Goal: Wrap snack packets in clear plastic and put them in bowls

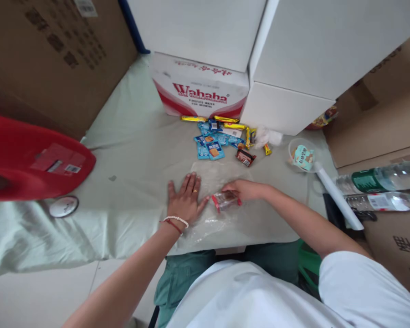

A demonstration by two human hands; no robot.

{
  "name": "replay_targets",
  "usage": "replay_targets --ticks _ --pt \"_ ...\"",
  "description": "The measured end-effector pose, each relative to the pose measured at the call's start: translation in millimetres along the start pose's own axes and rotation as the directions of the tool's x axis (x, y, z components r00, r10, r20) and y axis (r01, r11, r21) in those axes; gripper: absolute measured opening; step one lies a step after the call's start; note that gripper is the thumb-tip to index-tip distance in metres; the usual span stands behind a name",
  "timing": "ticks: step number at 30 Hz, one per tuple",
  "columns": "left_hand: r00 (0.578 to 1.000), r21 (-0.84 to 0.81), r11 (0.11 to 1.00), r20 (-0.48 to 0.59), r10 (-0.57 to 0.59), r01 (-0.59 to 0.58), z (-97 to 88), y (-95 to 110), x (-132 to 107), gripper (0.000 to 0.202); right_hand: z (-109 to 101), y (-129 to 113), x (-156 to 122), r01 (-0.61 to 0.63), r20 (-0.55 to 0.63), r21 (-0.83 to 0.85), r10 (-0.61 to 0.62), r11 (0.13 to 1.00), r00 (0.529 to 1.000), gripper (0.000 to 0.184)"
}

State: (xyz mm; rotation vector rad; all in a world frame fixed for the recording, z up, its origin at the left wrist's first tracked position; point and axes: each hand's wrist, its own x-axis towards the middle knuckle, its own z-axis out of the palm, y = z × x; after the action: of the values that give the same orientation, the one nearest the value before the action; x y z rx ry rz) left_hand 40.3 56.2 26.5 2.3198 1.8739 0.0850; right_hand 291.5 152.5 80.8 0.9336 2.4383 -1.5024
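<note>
My left hand (pixel 185 199) lies flat with its fingers stretched out, at the left edge of a clear plastic bag (pixel 207 228) spread on the table. In my right hand (pixel 243 189) is a small wrapped snack (pixel 226 200) with red ends and a see-through middle, just above or on the bag; I cannot tell which. Beyond my hands lies a pile of blue snack packets (pixel 213 149). Yellow-wrapped bars (pixel 193 119) lie behind and beside them. A brown snack packet (pixel 245 157) sits apart, nearer to my right hand.
A Wahaha carton (pixel 201 91) and white boxes (pixel 290 54) stand at the back. At left are a red plastic container (pixel 37 159) and a round white object (pixel 64 206). On the right are a plastic tub (pixel 302 156), a white tube (pixel 340 196) and plastic bottles (pixel 379 180).
</note>
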Motion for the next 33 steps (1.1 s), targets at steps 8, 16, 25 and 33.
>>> replay_targets --ticks 8,16,25,33 --pt "1.0 -0.059 0.998 0.0 -0.027 0.027 -2.3 1 -1 0.073 14 5 -31 -0.077 -0.195 0.079 0.091 0.994 0.977 0.043" --pt "1.0 -0.078 0.997 -0.024 -0.018 0.016 -2.6 2 -2 0.074 46 -24 -10 -0.22 -0.478 -0.412 -0.004 0.884 0.879 0.033" --pt "0.999 -0.087 0.996 -0.041 -0.016 0.012 0.2 1 -2 0.075 80 -8 -22 -0.156 -0.469 -0.458 -0.089 0.875 0.879 0.062" --pt "0.999 -0.078 0.997 -0.031 -0.019 0.016 -0.2 1 -2 0.082 64 8 -47 -0.23 -0.635 -0.275 0.003 0.933 0.772 0.057"
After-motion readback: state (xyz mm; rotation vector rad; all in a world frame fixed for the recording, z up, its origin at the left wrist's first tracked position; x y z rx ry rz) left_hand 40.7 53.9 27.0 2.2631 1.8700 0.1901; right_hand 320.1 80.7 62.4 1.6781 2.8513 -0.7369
